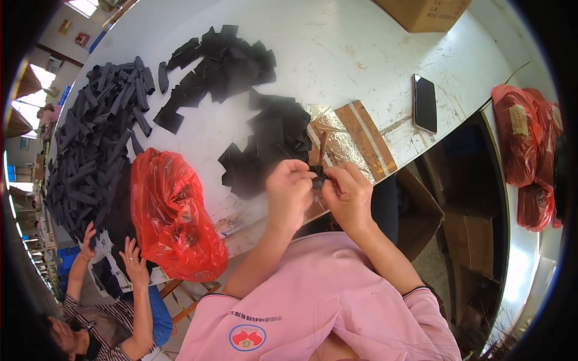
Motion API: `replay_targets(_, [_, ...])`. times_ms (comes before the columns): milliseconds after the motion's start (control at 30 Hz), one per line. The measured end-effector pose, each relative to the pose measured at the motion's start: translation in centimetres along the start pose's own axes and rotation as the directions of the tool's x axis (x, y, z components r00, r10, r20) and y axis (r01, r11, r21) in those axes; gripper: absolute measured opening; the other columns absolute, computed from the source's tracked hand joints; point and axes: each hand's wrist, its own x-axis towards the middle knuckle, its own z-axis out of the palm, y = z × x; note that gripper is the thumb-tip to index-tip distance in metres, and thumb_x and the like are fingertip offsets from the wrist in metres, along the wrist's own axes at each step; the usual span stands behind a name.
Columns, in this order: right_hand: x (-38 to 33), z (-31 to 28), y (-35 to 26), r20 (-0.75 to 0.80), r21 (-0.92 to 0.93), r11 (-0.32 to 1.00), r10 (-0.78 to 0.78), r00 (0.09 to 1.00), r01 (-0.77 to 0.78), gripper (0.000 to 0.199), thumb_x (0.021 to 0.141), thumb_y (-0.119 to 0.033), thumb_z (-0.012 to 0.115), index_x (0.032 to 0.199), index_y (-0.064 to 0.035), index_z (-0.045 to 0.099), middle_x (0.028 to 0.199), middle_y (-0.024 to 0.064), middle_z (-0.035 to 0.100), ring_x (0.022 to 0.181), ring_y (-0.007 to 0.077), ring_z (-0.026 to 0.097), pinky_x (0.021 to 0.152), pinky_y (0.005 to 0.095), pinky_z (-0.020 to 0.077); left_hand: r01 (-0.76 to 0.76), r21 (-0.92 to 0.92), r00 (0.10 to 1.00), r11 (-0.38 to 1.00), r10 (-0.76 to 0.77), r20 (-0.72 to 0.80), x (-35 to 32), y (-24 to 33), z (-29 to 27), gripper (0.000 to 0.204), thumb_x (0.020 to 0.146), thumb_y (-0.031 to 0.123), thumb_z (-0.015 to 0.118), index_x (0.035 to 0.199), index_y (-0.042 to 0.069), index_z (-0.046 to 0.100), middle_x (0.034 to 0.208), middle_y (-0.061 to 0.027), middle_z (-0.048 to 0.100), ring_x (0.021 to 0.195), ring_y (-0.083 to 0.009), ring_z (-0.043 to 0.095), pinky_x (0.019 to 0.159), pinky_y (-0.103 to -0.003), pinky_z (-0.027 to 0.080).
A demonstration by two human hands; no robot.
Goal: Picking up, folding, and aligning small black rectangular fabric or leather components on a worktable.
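Observation:
At the table's near edge, both of my hands pinch a small black fabric piece (318, 180) between them. My left hand (288, 191) has its fingers curled against the left side of the piece. From the right, my right hand (350, 194) grips it with thumb and forefinger. A narrow brown stick (323, 147) rises just beyond the fabric; its lower end is hidden by the fabric and fingers. Beneath it lies a board (358, 129) with brown and shiny gold-coloured strips. Loose flat black fabric pieces (274, 129) are heaped left of the board.
More flat black pieces (232, 69) spread farther back. A large pile of rolled dark tubes (90, 147) covers the left side, beside a red plastic bag (174, 216). A phone (425, 103) lies right, a carton (424, 15) behind. At lower left, a co-worker's hands (133, 262) are raised beside the table.

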Motion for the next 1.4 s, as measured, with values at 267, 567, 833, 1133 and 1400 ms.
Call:
replay_targets(267, [0.1, -1.1, 0.8, 0.727, 0.656, -0.141, 0.383, 0.57, -0.742, 0.007, 0.072, 0.0, 0.062, 0.079, -0.0013, 0.062, 0.069, 0.0006, 0.057, 0.055, 0.006, 0.047, 0.049, 0.0181, 0.0365, 0.026, 0.255, 0.997, 0.967, -0.043, 0.061, -0.4, 1.2, 0.0, 0.021, 0.066, -0.008, 0.049, 0.085, 0.0, 0.049, 0.07, -0.0033, 0.051, 0.048, -0.0021, 0.038, 0.039, -0.017, 0.028])
replay_targets(567, [0.3, -0.9, 0.0, 0.656, 0.675, 0.117, 0.358, 0.665, -0.728, 0.013, 0.082, -0.017, 0.057, 0.073, -0.0085, 0.052, 0.064, -0.0054, 0.046, 0.055, 0.0033, 0.039, 0.05, 0.0174, 0.032, -0.167, 0.262, 0.985, 0.951, 0.149, 0.084, -0.8, 1.0, 0.2, 0.024, 0.069, -0.014, 0.046, 0.089, -0.001, 0.048, 0.076, -0.0059, 0.057, 0.045, -0.0024, 0.042, 0.036, -0.016, 0.03])
replay_targets(833, [0.7, -2.2, -1.4, 0.633, 0.742, 0.142, 0.175, 0.754, -0.655, 0.012, 0.082, -0.017, 0.056, 0.078, -0.0064, 0.054, 0.076, -0.0039, 0.049, 0.067, 0.0037, 0.042, 0.065, 0.0181, 0.0339, 0.576, -0.366, 0.687, 0.731, -0.19, 0.701, -3.3, 4.1, 0.1, 0.046, 0.07, -0.013, 0.043, 0.115, -0.005, 0.038, 0.077, -0.0074, 0.055, 0.038, -0.0021, 0.037, 0.035, -0.016, 0.033])
replay_targets(1133, [4.3, -4.5, -5.0, 0.29, 0.546, 0.809, 0.063, 0.955, -0.219, 0.013, 0.084, -0.011, 0.052, 0.074, -0.002, 0.049, 0.081, 0.0021, 0.049, 0.066, 0.0055, 0.042, 0.056, 0.0189, 0.0348, -0.572, 0.249, 0.814, 0.781, 0.506, 0.286, -2.7, 4.3, 3.5, 0.009, 0.079, -0.006, 0.052, 0.087, -0.003, 0.052, 0.093, -0.0087, 0.052, 0.071, -0.0092, 0.051, 0.061, -0.019, 0.044])
replay_targets(1400, [9.7, -5.2, -5.9, 0.582, 0.525, 0.665, 0.176, 0.794, -0.531, 0.022, 0.085, -0.022, 0.052, 0.071, -0.0048, 0.051, 0.059, -0.0053, 0.043, 0.05, 0.0031, 0.035, 0.045, 0.0184, 0.0294, 0.582, -0.537, 0.658, 0.61, 0.034, 0.752, 0.3, 8.6, 4.0, 0.02, 0.084, 0.003, 0.04, 0.102, -0.004, 0.042, 0.085, -0.0184, 0.055, 0.032, -0.0051, 0.029, 0.029, -0.017, 0.03])
